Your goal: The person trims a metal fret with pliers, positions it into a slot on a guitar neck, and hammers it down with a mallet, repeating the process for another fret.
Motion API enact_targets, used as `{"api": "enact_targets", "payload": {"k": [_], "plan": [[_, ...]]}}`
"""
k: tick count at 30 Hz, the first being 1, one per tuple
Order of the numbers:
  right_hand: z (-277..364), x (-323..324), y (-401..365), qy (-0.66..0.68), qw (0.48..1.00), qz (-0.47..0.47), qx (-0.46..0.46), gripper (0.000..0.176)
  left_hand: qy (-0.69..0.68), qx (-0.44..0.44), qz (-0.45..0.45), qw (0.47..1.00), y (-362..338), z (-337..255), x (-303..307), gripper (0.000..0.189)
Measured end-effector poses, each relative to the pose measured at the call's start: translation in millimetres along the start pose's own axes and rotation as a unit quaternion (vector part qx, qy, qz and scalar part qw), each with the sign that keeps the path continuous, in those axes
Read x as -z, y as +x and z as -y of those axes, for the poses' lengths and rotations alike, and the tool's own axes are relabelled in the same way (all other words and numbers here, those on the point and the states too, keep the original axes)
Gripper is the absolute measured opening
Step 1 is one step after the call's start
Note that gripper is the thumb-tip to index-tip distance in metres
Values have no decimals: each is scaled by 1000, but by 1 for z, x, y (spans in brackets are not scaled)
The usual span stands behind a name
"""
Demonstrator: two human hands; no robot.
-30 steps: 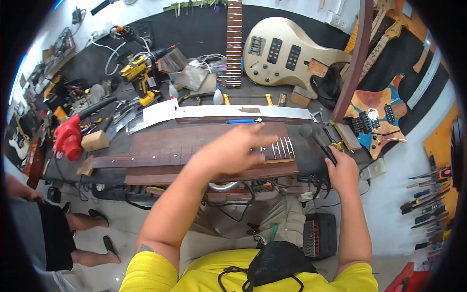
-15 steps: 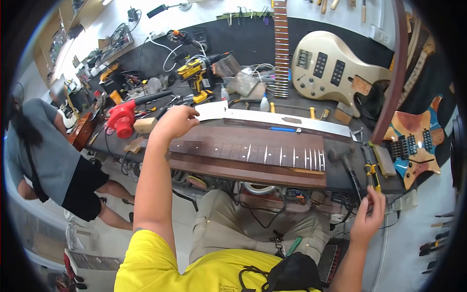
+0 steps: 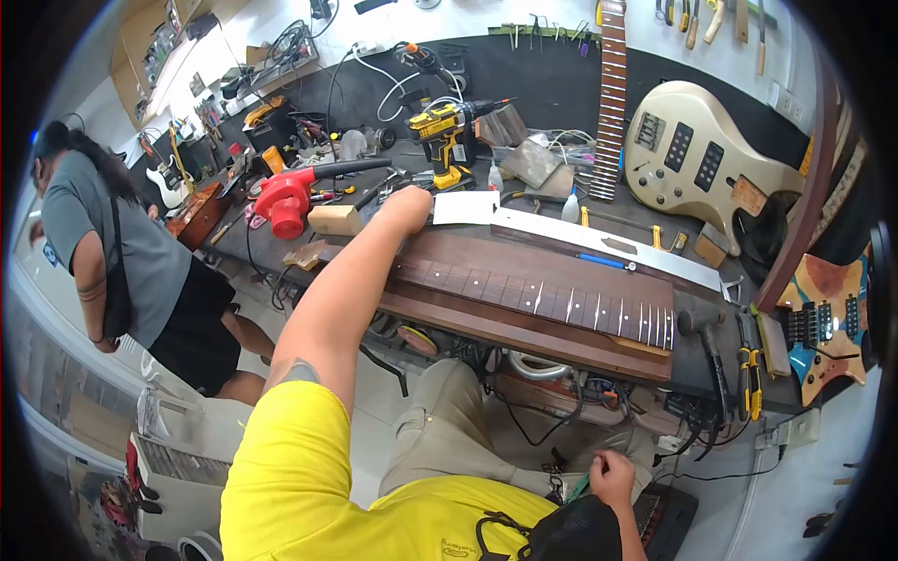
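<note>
My left hand (image 3: 409, 208) reaches far across the bench to the left edge of a white sheet (image 3: 465, 208), just beyond the dark guitar fretboard (image 3: 524, 294). I see only its back; the fingers are hidden. The fretboard has white dots and metal frets and lies on a brown wooden board (image 3: 505, 329). My right hand (image 3: 613, 475) is low by my lap, fingers curled, nothing visible in it, beside a black mesh pouch (image 3: 571, 531).
A long metal straightedge (image 3: 617, 251) and blue pen (image 3: 599, 261) lie behind the fretboard. A hammer (image 3: 703, 329) and yellow-handled pliers (image 3: 749, 383) lie right. Yellow drill (image 3: 444, 140), red blower (image 3: 285, 201) and wood block (image 3: 335, 220) sit at the back left, a cream bass (image 3: 711, 159) at the back right. Another person (image 3: 112, 252) stands left.
My left hand went from the fretted end to the white sheet at the far left. My right hand left the pliers and dropped to my lap. The view swung left.
</note>
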State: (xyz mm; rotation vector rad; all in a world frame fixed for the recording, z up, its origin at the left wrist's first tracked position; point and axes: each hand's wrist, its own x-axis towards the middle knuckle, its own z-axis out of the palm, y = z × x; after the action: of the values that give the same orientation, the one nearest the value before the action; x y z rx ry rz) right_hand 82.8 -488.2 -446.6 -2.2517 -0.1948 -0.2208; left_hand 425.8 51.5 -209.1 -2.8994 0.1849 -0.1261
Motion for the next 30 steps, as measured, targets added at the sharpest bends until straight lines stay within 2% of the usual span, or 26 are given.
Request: {"api": "enact_targets", "payload": {"k": [2, 7, 10, 12, 13, 14, 15, 16, 17, 19, 20, 21, 23, 24, 25, 27, 29, 30], "plan": [[1, 1, 3, 24, 997, 20, -72, 20, 43, 29, 7, 999, -13, -23, 14, 23], [-8, 1, 2, 20, 996, 26, -87, 21, 42, 40, 19, 998, -6, -15, 8, 24], [-11, -3, 2, 14, 998, 16, -66, 18, 38, 89, -20, 995, -12, -15, 15, 23], [-15, -6, 1, 23, 999, -2, -43, 16, -149, 152, -146, 966, -13, -9, 15, 19], [-14, -7, 1, 15, 999, -4, -43, 16, -148, 153, -143, 967, -16, -3, 16, 19], [-15, -6, 1, 6, 999, -7, -41, 16, -324, 172, -176, 914, -19, 4, 17, 16], [-20, -6, -1, 8, 999, -6, -41, 16, -487, 185, -205, 829, -22, 9, 17, 14], [-26, -7, -1, 27, 997, 5, -71, 15, -658, 173, -187, 709, -40, 1, 30, 12], [-29, -9, -3, 45, 994, 16, -102, 15, -800, 153, -159, 558, -72, -16, 47, 11], [-9, 11, 8, 81, 988, 38, -125, 14, -882, 51, -122, 452, -123, -48, 65, 12], [4, 23, 18, 116, 980, 60, -149, 14, -889, 43, -131, 437, -151, -70, 73, 11], [8, 36, 25, 163, 973, 96, -134, 13, -898, 34, -125, 420, -173, -94, 74, 10], [61, 81, 49, 185, 965, 167, -86, 14, -913, 22, -75, 401, -202, -136, 54, 11], [78, 102, 59, 190, 963, 183, -60, 14, -910, 0, -14, 415, -216, -162, 45, 12], [103, 127, 66, 145, 978, 150, 30, 12, -903, -27, 45, 427, -233, -188, 34, 13], [121, 164, 79, 84, 991, -27, 96, 9, -833, -18, 113, 541, -260, -235, 5, 12], [113, 200, 93, -104, 974, -200, 28, 16, -797, -29, 180, 575, -279, -267, -4, 9], [102, 211, 96, -114, 971, -210, 23, 16, -799, -42, 185, 571, -286, -275, -11, 9]]}}
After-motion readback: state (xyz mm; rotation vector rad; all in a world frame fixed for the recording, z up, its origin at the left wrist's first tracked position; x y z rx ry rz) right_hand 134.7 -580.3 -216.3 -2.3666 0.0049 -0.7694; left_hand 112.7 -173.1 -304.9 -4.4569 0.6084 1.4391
